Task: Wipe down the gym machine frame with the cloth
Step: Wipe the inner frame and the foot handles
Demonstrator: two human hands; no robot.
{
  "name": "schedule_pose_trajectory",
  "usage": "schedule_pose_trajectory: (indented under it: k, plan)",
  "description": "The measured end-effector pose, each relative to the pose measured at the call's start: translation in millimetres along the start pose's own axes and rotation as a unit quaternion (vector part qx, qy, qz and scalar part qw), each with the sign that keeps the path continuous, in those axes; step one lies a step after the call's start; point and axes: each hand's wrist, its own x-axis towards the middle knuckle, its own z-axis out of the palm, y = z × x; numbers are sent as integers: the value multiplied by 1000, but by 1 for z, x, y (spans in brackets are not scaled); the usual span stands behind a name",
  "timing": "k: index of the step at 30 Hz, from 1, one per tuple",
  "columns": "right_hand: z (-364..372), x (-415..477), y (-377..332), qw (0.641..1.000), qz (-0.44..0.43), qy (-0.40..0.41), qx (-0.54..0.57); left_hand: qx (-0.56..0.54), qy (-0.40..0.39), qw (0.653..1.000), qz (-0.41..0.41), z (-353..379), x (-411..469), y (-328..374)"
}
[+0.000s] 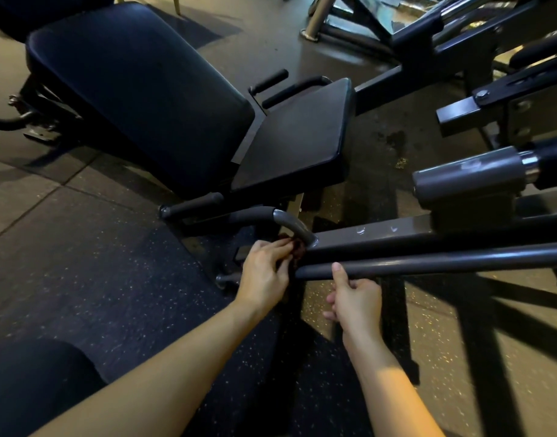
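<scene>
Dark reddish-brown cloth (297,247) sits bunched at the spot where the curved grey handle tube (283,217) meets the square frame beam (381,233) of the gym machine. The left hand (264,272) has it: the grip is closed, fingers curled round the wad and pressing it against the base of the tube, so only a small part of the fabric shows past the fingertips.

The right hand (357,299) is just below the near end of the round bar (428,261), which runs parallel to the beam and in front of it. Its fingers are folded in toward the palm with nothing visible in them — the grip is closed on nothing — while the straight thumb (337,272) points up and touches the bar's underside near its end.

Behind the hands, the black seat pad (299,137) and the larger back pad (135,89) lie tilted on the frame. A grey cylindrical sleeve (469,178) juts out above the beam to the right. Speckled rubber floor (97,263) lies under everything, and a knee in dark clothing (34,380) shows at lower left.
</scene>
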Motion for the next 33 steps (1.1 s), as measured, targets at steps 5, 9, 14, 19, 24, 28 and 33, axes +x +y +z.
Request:
schedule_pose_trajectory:
  k: [5, 9, 14, 19, 24, 28, 33]
  plan:
    - [-5, -5, -3, 1000, 5, -22, 0, 68, -16, 997, -39, -19, 2, -14]
    - [-27, -23, -12, 999, -5, -31, -6, 61, -63, 995, 50, -29, -18, 14]
    - [-74, -37, -27, 972, -136, 106, -159, 28, -39, 992, 114, -24, -25, 63]
    - [-101, -39, -32, 844, -293, 266, -362, 33, 13, 993, 109, -12, 12, 94]
    - [-119, -34, -31, 790, -279, 301, -455, 27, -6, 998, 53, 12, 0, 93]
    - [-125, -36, -26, 759, -282, 285, -513, -67, 0, 995, 73, 29, -7, 143]
    - [-134, -28, -30, 719, -336, 278, -541, -2, -34, 991, 126, 30, -4, 141]
